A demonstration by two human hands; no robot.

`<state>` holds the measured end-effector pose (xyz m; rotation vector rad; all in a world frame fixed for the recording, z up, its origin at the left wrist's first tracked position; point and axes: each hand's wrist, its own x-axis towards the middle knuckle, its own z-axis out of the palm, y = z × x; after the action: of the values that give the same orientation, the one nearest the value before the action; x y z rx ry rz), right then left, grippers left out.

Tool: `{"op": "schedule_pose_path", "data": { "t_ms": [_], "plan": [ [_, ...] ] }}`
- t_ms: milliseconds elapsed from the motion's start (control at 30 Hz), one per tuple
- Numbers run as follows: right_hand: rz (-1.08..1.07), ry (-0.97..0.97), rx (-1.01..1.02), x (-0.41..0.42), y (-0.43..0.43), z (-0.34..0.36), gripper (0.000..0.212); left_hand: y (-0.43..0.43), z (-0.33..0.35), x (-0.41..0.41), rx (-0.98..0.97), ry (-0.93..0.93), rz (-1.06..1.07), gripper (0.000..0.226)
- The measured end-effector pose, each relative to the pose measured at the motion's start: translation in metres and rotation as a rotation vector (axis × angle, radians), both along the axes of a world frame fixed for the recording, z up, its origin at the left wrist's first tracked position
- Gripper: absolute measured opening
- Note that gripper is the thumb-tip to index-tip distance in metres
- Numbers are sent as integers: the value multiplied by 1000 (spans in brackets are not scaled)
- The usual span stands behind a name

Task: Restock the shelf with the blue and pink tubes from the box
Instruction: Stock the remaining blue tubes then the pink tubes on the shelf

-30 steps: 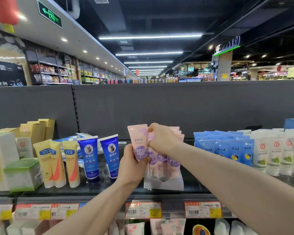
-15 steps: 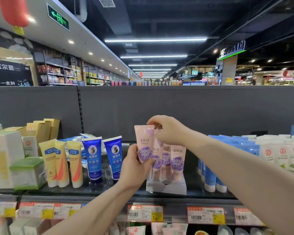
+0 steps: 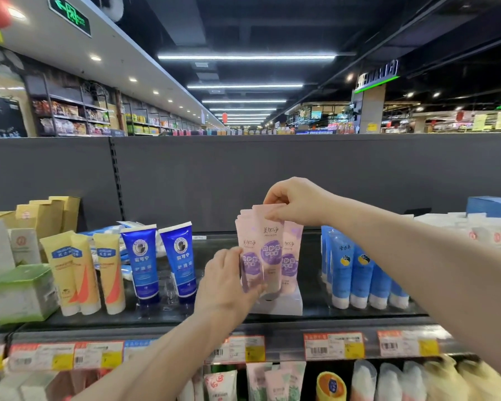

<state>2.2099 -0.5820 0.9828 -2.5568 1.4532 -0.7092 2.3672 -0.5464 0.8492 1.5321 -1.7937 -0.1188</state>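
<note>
Several pink tubes point(image 3: 272, 247) with purple labels stand upright in a white display tray point(image 3: 281, 305) on the dark shelf point(image 3: 272, 325). My right hand point(image 3: 295, 201) pinches the top edge of the front pink tube. My left hand point(image 3: 226, 282) holds the lower part of the pink tubes from the left side. Two dark blue tubes point(image 3: 159, 261) stand to the left of the tray. A row of light blue tubes point(image 3: 359, 273) stands to the right. No box shows in the head view.
Yellow tubes point(image 3: 84, 273), a green-topped carton point(image 3: 21, 293) and tan cartons point(image 3: 47, 215) fill the shelf's left end. White tubes point(image 3: 475, 230) and a blue box point(image 3: 492, 205) sit at the right. Price tags point(image 3: 333, 345) line the shelf edge; more products stand below.
My right hand has risen to the top edge of the front pink tube. My left hand slid down from the tube's middle to its lower part. The view tilted down slightly.
</note>
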Motion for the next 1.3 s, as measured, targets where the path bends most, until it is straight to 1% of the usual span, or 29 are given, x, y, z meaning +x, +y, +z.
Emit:
{"op": "schedule_pose_path", "data": {
  "t_ms": [67,133,167,233,400,533,667,800,900,967,1033,1067,1133,1167,1233,1267,1300],
  "plan": [
    [-5,13,-1,-1,0,-5,6,6,-9,4,-16,-221,-8,54],
    [-20,27,-18,-2,0,-10,6,11,-18,7,-15,-440,-50,49],
    [-24,31,-27,-1,0,-12,7,13,-22,8,2,-509,-66,48],
    [-30,43,-38,-1,1,-17,12,14,-26,8,41,-569,-81,48],
    [-42,100,-43,2,3,-21,18,12,-28,12,53,-586,-132,46],
    [-83,134,-58,3,0,-21,23,10,-30,16,75,-540,-162,46],
    [-92,230,-31,4,-3,-24,24,10,-30,16,65,-522,-178,46],
    [-90,198,-30,4,-3,-25,24,10,-31,17,29,-525,-184,45],
    [-89,209,-46,3,-2,-26,27,8,-32,17,25,-510,-192,45],
    [-88,182,-60,1,-2,-24,28,8,-31,18,24,-508,-191,45],
    [-94,131,-80,-5,-3,-22,26,6,-27,19,-40,-515,-175,52],
    [-99,114,-85,-8,-4,-21,25,2,-23,19,-88,-497,-156,50],
    [-113,107,-84,-13,-5,-17,24,-6,-8,19,-183,-418,-125,32],
    [-121,116,-82,-16,-5,-15,23,-11,2,18,-255,-381,-103,27],
    [-133,158,-75,-21,-5,-13,24,-21,23,16,-373,-321,-39,25],
    [-136,188,-68,-23,-5,-13,25,-25,35,15,-395,-321,-17,28],
    [-139,223,-59,-24,-6,-14,26,-27,46,13,-376,-326,-10,31]
  ]
}}
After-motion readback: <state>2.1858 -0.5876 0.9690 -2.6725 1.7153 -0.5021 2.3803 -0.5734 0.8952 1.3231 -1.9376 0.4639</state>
